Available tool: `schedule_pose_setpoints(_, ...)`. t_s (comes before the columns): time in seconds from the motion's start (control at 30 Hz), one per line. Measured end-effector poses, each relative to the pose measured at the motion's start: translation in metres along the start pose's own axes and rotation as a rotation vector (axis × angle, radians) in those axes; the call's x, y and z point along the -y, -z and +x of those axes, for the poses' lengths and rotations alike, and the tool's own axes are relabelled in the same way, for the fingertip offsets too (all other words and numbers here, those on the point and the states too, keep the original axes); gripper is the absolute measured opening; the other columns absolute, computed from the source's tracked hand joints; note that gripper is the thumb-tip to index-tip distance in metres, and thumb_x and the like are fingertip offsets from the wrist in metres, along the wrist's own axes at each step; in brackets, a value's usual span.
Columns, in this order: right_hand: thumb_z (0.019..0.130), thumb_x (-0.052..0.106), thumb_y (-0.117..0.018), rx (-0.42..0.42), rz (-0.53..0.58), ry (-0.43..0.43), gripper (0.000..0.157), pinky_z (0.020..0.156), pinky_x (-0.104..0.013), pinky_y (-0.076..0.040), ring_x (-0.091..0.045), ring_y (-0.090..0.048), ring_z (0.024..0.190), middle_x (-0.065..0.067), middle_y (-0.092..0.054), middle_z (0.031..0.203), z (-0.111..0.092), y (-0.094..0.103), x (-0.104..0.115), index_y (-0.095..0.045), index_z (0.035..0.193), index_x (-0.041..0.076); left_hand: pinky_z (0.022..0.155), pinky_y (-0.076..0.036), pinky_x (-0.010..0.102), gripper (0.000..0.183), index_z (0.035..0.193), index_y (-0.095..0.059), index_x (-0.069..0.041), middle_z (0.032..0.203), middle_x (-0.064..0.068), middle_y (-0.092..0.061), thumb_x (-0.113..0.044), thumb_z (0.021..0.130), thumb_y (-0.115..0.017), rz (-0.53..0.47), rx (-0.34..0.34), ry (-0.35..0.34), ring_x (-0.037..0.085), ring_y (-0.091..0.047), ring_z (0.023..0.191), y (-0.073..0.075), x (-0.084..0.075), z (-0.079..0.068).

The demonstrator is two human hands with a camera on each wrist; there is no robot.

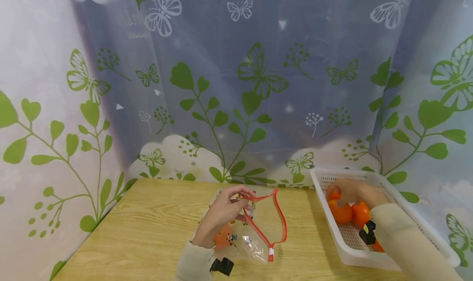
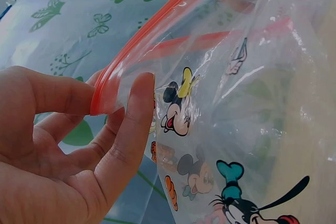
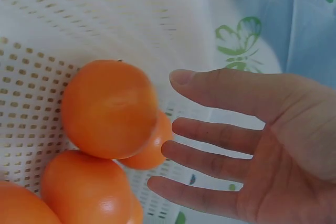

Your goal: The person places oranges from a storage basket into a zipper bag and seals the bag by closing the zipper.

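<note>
A clear zip bag (image 1: 264, 219) with a red zip rim and cartoon prints lies on the table, its mouth spread wide. My left hand (image 1: 230, 207) grips the bag at one end of the red rim (image 2: 107, 90), fingers on both sides of the plastic. Through the film shows an orange round shape (image 1: 223, 236) in its lower part. Over at the right, my right hand (image 1: 347, 190) reaches into a white basket (image 1: 343, 248). In the right wrist view its fingers (image 3: 210, 166) are spread and hold nothing, close beside a smooth orange fruit (image 3: 110, 108).
Several more orange fruits (image 3: 86, 187) sit together in the basket, whose walls are perforated. The wooden table (image 1: 148, 223) ends at a patterned curtain (image 1: 221, 67) behind and at both sides. A black wrist camera (image 1: 367, 232) is strapped at the right sleeve.
</note>
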State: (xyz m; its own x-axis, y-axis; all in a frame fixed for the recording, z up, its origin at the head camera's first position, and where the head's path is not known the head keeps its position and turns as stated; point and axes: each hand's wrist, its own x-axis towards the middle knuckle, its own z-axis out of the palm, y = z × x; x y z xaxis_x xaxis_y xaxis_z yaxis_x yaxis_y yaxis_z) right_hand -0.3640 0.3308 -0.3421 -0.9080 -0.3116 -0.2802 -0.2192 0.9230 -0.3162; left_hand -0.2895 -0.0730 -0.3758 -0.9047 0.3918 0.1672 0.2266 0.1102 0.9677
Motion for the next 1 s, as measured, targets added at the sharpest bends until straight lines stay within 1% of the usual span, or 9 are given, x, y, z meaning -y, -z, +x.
schedule_pose_setpoints(0.07, 0.079, -0.005, -0.073, 0.008, 0.012, -0.011, 0.042, 0.064, -0.033, -0.049, -0.021, -0.052, 0.079, -0.019, -0.064, 0.120, 0.002, -0.003, -0.003, -0.072, 0.118, 0.010, 0.066, -0.064, 0.035, 0.027, 0.122, -0.070, -0.011, 0.127, 0.016, -0.062, -0.004, 0.104, -0.051, 0.000, 0.000, -0.001, 0.023, -0.072, 0.088, 0.000, 0.000, 0.000)
schedule_pose_setpoints(0.13, 0.079, -0.005, -0.074, 0.007, 0.021, -0.009, 0.041, 0.063, -0.032, -0.049, -0.020, -0.050, 0.075, -0.019, -0.064, 0.120, 0.003, -0.005, -0.006, -0.071, 0.118, 0.009, 0.066, -0.064, 0.036, 0.027, 0.122, -0.070, -0.010, 0.126, 0.017, -0.062, -0.004, 0.104, -0.051, 0.002, 0.000, -0.006, 0.023, -0.072, 0.088, 0.000, -0.001, 0.000)
schedule_pose_setpoints(0.3, 0.081, -0.002, -0.077, 0.003, 0.013, -0.028, 0.041, 0.071, -0.039, -0.055, -0.025, -0.057, 0.088, -0.020, -0.064, 0.123, 0.005, -0.008, -0.010, -0.070, 0.120, 0.008, 0.066, -0.064, 0.036, 0.027, 0.123, -0.070, -0.010, 0.127, 0.017, -0.062, -0.004, 0.104, -0.051, -0.012, 0.005, 0.003, 0.021, -0.071, 0.084, 0.000, -0.001, 0.000)
schedule_pose_setpoints(0.4, 0.082, 0.000, -0.077, 0.013, 0.016, -0.057, 0.042, 0.077, -0.045, -0.058, -0.030, -0.061, 0.098, -0.020, -0.063, 0.124, 0.007, -0.008, -0.012, -0.071, 0.122, 0.012, 0.065, -0.064, 0.034, 0.028, 0.124, -0.070, -0.009, 0.128, 0.017, -0.062, -0.004, 0.104, -0.052, -0.015, 0.005, 0.013, 0.020, -0.071, 0.083, 0.000, -0.001, 0.000)
schedule_pose_setpoints(0.5, 0.082, 0.002, -0.078, 0.018, 0.016, -0.086, 0.042, 0.080, -0.048, -0.058, -0.031, -0.062, 0.100, -0.021, -0.062, 0.127, 0.008, -0.009, -0.012, -0.072, 0.122, 0.016, 0.065, -0.064, 0.033, 0.028, 0.125, -0.070, -0.010, 0.128, 0.018, -0.063, -0.004, 0.104, -0.052, -0.014, 0.003, 0.019, 0.020, -0.071, 0.082, 0.000, -0.001, 0.001)
schedule_pose_setpoints(0.63, 0.082, 0.003, -0.079, 0.014, -0.006, -0.115, 0.044, 0.078, -0.047, -0.058, -0.031, -0.061, 0.098, -0.021, -0.061, 0.131, 0.011, -0.011, -0.013, -0.071, 0.123, 0.016, 0.064, -0.063, 0.033, 0.028, 0.124, -0.071, -0.009, 0.124, 0.019, -0.064, -0.004, 0.104, -0.052, -0.007, 0.001, 0.023, 0.019, -0.071, 0.080, -0.001, -0.001, 0.001)
schedule_pose_setpoints(0.8, 0.082, 0.005, -0.082, 0.018, 0.014, -0.164, 0.046, 0.078, -0.046, -0.059, -0.032, -0.061, 0.100, -0.021, -0.057, 0.140, 0.014, -0.014, -0.015, -0.070, 0.125, 0.015, 0.064, -0.063, 0.032, 0.028, 0.123, -0.071, -0.008, 0.118, 0.022, -0.065, -0.003, 0.104, -0.051, -0.009, 0.001, 0.028, 0.016, -0.070, 0.076, 0.000, -0.002, 0.001)
schedule_pose_setpoints(0.87, 0.082, 0.006, -0.082, 0.019, 0.019, -0.181, 0.046, 0.077, -0.045, -0.059, -0.031, -0.061, 0.099, -0.020, -0.056, 0.141, 0.015, -0.014, -0.016, -0.069, 0.125, 0.017, 0.063, -0.063, 0.032, 0.028, 0.123, -0.071, -0.008, 0.119, 0.023, -0.065, -0.003, 0.104, -0.051, -0.013, 0.001, 0.029, 0.016, -0.070, 0.076, 0.000, -0.002, 0.000)
schedule_pose_setpoints(1.0, 0.083, 0.009, -0.082, 0.027, 0.012, -0.207, 0.048, 0.076, -0.045, -0.058, -0.030, -0.062, 0.092, -0.020, -0.055, 0.142, 0.016, -0.014, -0.016, -0.068, 0.128, 0.018, 0.063, -0.063, 0.032, 0.027, 0.123, -0.071, -0.008, 0.121, 0.021, -0.065, -0.003, 0.104, -0.052, -0.017, 0.000, 0.027, 0.018, -0.070, 0.079, 0.000, -0.003, 0.000)
